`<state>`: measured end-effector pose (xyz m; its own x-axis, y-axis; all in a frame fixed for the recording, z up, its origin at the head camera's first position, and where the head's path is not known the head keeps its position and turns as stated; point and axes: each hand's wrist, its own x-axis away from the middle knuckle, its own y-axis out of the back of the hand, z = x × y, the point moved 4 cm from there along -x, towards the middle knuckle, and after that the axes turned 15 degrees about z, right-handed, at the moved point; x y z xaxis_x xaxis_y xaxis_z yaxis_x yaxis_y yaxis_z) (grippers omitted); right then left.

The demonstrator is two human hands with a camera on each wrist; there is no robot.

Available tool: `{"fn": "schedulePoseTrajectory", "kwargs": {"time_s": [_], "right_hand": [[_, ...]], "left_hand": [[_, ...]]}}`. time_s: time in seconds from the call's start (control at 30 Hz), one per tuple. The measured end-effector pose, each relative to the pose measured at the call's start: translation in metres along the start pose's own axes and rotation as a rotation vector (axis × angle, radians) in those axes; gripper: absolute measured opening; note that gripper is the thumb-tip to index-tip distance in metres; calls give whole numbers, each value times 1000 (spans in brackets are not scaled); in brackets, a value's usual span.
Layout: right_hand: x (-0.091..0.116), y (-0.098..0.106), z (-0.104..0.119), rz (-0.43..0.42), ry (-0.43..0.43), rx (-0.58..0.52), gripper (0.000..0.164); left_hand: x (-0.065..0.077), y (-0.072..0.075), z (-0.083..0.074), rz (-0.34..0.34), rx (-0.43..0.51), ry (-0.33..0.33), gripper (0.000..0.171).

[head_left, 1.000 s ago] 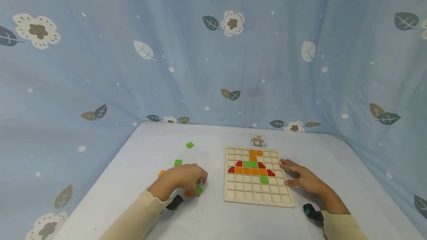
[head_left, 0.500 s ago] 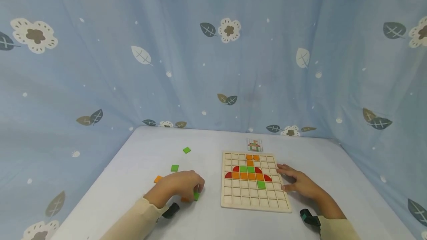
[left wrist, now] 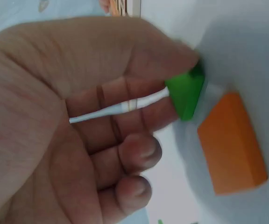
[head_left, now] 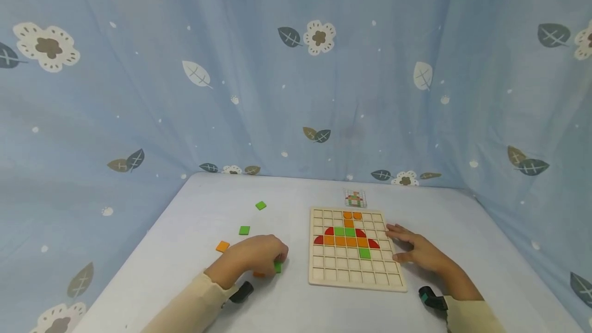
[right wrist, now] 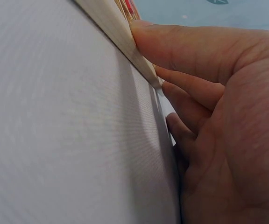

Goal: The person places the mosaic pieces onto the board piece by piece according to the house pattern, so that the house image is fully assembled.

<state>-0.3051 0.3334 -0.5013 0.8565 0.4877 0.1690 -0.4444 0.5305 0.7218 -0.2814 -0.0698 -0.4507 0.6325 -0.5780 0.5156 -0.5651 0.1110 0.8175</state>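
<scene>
My left hand (head_left: 261,253) is low over the table, left of the board. In the left wrist view, its thumb and fingers pinch a green square tile (left wrist: 186,95) at the table surface. An orange tile (left wrist: 231,147) lies right beside the green one, partly hidden by the hand in the head view. My right hand (head_left: 416,251) rests at the right side of the wooden grid board (head_left: 358,286), thumb and fingertips against its edge, fingers loosely spread. Orange, green and red tiles (head_left: 339,241) form a pattern on the board.
Two loose green tiles (head_left: 261,205) and an orange tile (head_left: 222,246) lie on the left of the white table (head_left: 296,302). Behind the board lies a small pattern card (head_left: 355,198). A blue printed curtain (head_left: 259,76) encloses the back and sides.
My left hand has shifted slightly right with the green tile, away from the orange tile beside it. The right hand keeps its place at the board, and the head view has tilted a little.
</scene>
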Motion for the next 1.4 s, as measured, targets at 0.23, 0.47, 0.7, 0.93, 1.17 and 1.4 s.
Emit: {"fn": "schedulePoseTrajectory", "kwargs": {"time_s": [0.23,0.47,0.7,0.93,1.17,1.4], "right_hand": [[0,1,-2,7,4,-6,75],[-2,-1,-3,12,-9,6,75],[-2,-1,-1,5,-3,2,75],[0,2,0,4,27,-7,73],[-1,3,2,9,16,-1,71],[-1,2,2,4,-5,-1,72]], "left_hand": [[-4,-1,-3,-38,-19,0,20],[-4,5,-2,-106,-32,-53,16],[-6,5,-3,-110,-1,-64,18],[-11,5,-4,-117,-61,-109,22],[-13,3,-1,-112,-25,-83,26],[-15,2,1,-122,-82,-81,17]]}}
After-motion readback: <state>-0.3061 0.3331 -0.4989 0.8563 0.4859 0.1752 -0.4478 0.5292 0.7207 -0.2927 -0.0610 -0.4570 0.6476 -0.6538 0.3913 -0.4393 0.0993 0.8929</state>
